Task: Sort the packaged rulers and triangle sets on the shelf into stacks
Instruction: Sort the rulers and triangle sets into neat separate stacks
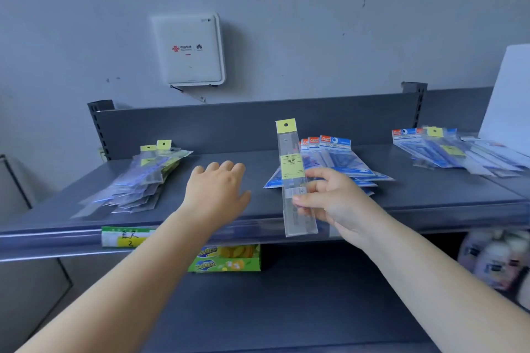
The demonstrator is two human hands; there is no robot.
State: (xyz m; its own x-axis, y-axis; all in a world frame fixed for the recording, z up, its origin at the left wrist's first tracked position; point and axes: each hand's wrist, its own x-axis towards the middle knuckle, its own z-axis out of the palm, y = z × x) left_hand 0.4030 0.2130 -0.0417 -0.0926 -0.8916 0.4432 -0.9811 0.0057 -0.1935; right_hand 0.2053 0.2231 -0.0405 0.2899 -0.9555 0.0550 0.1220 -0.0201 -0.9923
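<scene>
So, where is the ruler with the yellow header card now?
In the head view, the packaged ruler stands nearly upright right of centre, pinched by the right hand above the shelf's front edge, before the blue-header stack.

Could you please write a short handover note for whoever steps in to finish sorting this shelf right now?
Right hand pinches one clear packaged ruler, upright above the shelf front.
Left hand is open, palm down, over bare shelf and holding nothing.
Done: ruler stack at left; blue triangle-set stack in the middle.
Left: put the held ruler on the ruler stack, probably, then sort the mixed pile at right, where blue and yellow-tagged packs overlap.
</scene>
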